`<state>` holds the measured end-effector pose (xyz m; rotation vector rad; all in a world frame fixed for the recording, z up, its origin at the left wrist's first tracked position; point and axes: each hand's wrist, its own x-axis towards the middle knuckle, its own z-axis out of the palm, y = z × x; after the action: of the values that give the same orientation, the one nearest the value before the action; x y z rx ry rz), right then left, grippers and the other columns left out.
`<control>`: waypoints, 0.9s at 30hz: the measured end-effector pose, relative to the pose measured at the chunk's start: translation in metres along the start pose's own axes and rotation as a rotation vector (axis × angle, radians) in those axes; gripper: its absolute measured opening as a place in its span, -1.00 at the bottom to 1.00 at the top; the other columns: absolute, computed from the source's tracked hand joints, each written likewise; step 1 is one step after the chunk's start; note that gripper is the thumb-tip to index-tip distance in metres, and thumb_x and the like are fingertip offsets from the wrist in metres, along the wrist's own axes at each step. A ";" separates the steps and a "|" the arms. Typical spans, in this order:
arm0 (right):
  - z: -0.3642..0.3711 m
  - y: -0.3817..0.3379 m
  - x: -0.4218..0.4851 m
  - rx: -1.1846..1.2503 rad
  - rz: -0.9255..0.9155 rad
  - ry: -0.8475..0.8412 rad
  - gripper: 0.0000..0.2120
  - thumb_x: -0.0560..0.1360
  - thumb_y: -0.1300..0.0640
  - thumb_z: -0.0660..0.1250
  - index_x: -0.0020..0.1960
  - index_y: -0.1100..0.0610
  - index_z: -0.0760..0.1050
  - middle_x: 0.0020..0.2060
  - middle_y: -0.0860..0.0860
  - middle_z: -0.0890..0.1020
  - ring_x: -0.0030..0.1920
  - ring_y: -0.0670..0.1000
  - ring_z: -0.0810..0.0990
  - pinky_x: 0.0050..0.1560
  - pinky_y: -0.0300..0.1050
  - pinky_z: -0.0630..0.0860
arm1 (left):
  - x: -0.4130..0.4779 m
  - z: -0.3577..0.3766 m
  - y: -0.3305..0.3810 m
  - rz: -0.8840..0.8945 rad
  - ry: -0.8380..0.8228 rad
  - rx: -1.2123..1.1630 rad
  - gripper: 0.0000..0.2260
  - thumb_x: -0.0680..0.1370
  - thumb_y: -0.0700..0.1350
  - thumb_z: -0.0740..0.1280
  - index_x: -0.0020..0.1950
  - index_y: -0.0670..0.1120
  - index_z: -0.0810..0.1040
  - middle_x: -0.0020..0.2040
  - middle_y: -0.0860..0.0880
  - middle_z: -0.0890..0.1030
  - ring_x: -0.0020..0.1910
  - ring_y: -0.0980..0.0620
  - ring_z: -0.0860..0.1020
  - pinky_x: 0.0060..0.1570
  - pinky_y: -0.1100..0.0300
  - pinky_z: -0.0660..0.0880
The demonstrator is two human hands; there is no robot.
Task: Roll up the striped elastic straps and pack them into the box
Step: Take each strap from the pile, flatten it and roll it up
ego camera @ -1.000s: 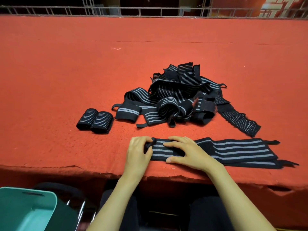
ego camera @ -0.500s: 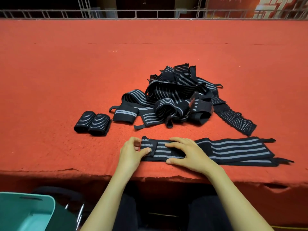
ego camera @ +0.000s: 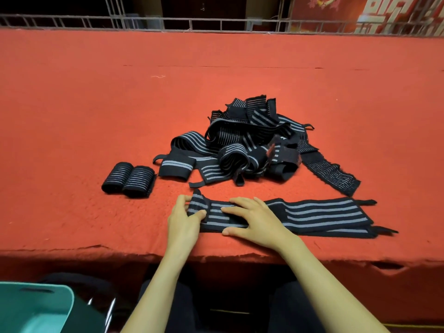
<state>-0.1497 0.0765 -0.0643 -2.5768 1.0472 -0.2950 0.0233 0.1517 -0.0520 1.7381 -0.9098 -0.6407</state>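
Black striped strap (ego camera: 312,215) pinched by left hand (ego camera: 183,224).

We're looking out from the person's head, forward and steeply down across the red table (ego camera: 72,140). It's a wide-angle lens, so the table's near edge bows across the lower frame and the far railing (ego camera: 216,21) runs along the top. It's close in: the left hand (ego camera: 183,221) and right hand (ego camera: 257,218) sit just below centre on the striped strap (ego camera: 312,215), forearms rising from the bottom edge, and the teal box (ego camera: 48,306) is clipped at the lower-left corner.
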 end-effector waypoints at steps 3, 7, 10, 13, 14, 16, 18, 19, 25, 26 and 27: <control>0.010 -0.024 0.021 0.002 -0.029 -0.032 -0.40 0.43 -0.32 0.28 0.42 -0.15 0.34 0.48 -0.10 0.26 0.49 -0.09 0.13 0.51 0.03 -0.12 | 0.003 -0.019 -0.006 0.085 0.124 0.150 -0.72 0.47 -0.27 0.35 0.13 -0.01 0.50 0.03 0.02 0.48 -0.03 0.09 0.43 -0.03 0.28 0.28; 0.014 -0.036 0.032 -0.004 -0.041 -0.065 -0.37 0.44 -0.32 0.27 0.44 -0.13 0.31 0.48 -0.09 0.24 0.49 -0.08 0.13 0.51 0.08 -0.12 | 0.000 -0.021 -0.015 0.219 0.203 0.302 -0.62 0.48 -0.31 0.32 0.28 -0.07 0.51 0.04 -0.03 0.40 -0.02 0.02 0.43 0.03 0.21 0.35; 0.009 -0.026 0.023 -0.044 0.013 -0.045 -0.31 0.40 -0.38 0.25 0.45 -0.15 0.27 0.44 -0.11 0.28 0.46 -0.09 0.15 0.51 0.14 -0.16 | 0.001 -0.011 -0.015 0.337 0.153 0.423 -0.60 0.45 -0.34 0.34 0.26 -0.09 0.55 0.02 -0.05 0.44 0.03 -0.05 0.42 0.08 0.06 0.43; -0.002 -0.011 0.010 -0.080 0.126 -0.031 -0.22 0.32 -0.45 0.25 0.45 -0.16 0.26 0.37 -0.13 0.31 0.44 -0.09 0.18 0.48 0.23 -0.18 | -0.001 -0.002 -0.013 0.430 0.013 0.496 -0.66 0.44 -0.22 0.43 0.22 -0.10 0.58 0.04 -0.02 0.45 0.04 0.00 0.37 0.09 0.12 0.41; -0.005 -0.006 0.005 -0.063 0.161 -0.029 -0.21 0.31 -0.45 0.26 0.45 -0.16 0.25 0.37 -0.14 0.30 0.44 -0.10 0.17 0.48 0.24 -0.17 | -0.003 0.000 -0.012 0.440 -0.030 0.475 -0.68 0.44 -0.12 0.45 0.19 -0.08 0.60 0.03 0.02 0.45 0.05 0.04 0.36 0.09 0.20 0.37; -0.007 0.004 -0.003 -0.020 0.193 -0.010 -0.20 0.31 -0.45 0.28 0.46 -0.17 0.23 0.40 -0.17 0.28 0.45 -0.14 0.13 0.49 0.23 -0.17 | -0.007 0.001 -0.007 0.390 -0.093 0.352 -0.70 0.45 0.04 0.43 0.14 -0.03 0.62 0.03 0.10 0.47 0.07 0.10 0.40 0.11 0.29 0.33; -0.006 0.011 -0.010 0.009 0.186 0.021 -0.18 0.29 -0.48 0.24 0.46 -0.17 0.23 0.41 -0.20 0.27 0.45 -0.18 0.12 0.50 0.17 -0.18 | -0.006 -0.006 -0.003 0.315 -0.148 0.244 -0.78 0.52 -0.01 0.35 0.14 -0.02 0.62 0.05 0.11 0.53 0.02 0.15 0.48 0.07 0.41 0.39; -0.004 0.013 -0.012 0.022 0.174 0.036 -0.16 0.27 -0.50 0.20 0.46 -0.17 0.22 0.41 -0.20 0.27 0.45 -0.19 0.12 0.50 0.15 -0.19 | -0.005 -0.011 -0.002 0.268 -0.183 0.210 -0.80 0.54 -0.11 0.33 0.15 -0.01 0.60 0.07 0.09 0.55 -0.01 0.20 0.50 0.02 0.50 0.38; -0.009 0.018 -0.016 0.036 0.162 0.038 -0.18 0.27 -0.49 0.23 0.45 -0.18 0.25 0.38 -0.21 0.30 0.43 -0.18 0.17 0.50 0.14 -0.15 | 0.002 -0.023 -0.007 0.105 -0.184 0.015 -0.69 0.41 -0.37 0.43 0.09 -0.11 0.59 0.06 -0.09 0.59 -0.07 0.16 0.53 -0.13 0.53 0.42; -0.010 0.017 -0.016 0.024 0.172 0.035 -0.20 0.28 -0.47 0.26 0.44 -0.18 0.26 0.36 -0.21 0.31 0.42 -0.17 0.17 0.50 0.16 -0.14 | 0.002 -0.020 -0.007 0.106 -0.165 0.021 -0.66 0.39 -0.35 0.45 0.13 -0.12 0.58 0.05 -0.10 0.58 -0.10 0.18 0.51 -0.14 0.53 0.42; -0.011 0.016 -0.016 0.009 0.179 0.037 -0.20 0.28 -0.47 0.27 0.43 -0.17 0.27 0.34 -0.21 0.32 0.41 -0.17 0.18 0.49 0.19 -0.12 | 0.003 -0.018 -0.006 0.112 -0.148 0.037 -0.62 0.38 -0.33 0.47 0.17 -0.13 0.56 0.03 -0.10 0.56 -0.12 0.18 0.50 -0.15 0.53 0.42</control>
<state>-0.1749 0.0744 -0.0615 -2.4571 1.2763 -0.3024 0.0410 0.1599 -0.0520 1.6754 -1.1200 -0.6896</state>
